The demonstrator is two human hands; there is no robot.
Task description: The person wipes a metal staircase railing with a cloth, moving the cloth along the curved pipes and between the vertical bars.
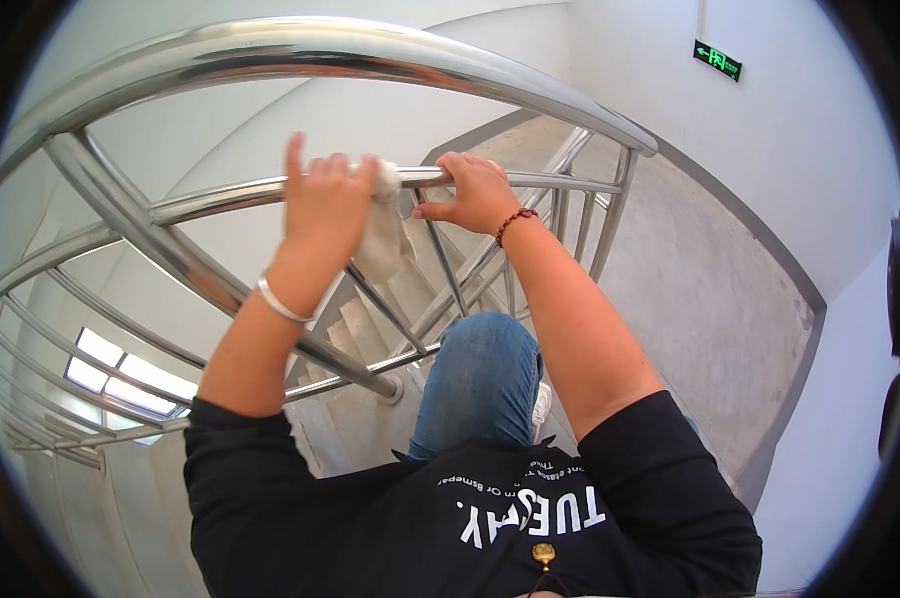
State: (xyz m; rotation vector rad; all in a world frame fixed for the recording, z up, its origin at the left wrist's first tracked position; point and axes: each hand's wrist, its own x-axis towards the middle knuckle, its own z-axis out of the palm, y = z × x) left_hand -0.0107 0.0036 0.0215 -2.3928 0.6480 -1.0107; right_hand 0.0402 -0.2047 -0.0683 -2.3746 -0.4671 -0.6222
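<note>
My left hand [326, 202] presses a pale cloth [385, 232] onto the middle steel rail [225, 200] of a stair railing. Its little finger sticks up, and part of the cloth hangs below the rail by the thumb. Farther right, my right hand [483, 196] grips the same rail, fingers over the top and thumb pointing left below it. Above both hands curves the thick polished handrail [330, 52]. A slanting steel post [173, 239] stands left of my left hand, and thin balusters [441, 254] run down beneath the rail.
My bent knee [480, 374] in blue jeans is close to the lower bar. Concrete steps [356, 329] descend beyond the railing. To the right lies a concrete landing [689, 299] edged by grey skirting, with a lit green exit sign [717, 60] above. A window [132, 377] shows at lower left.
</note>
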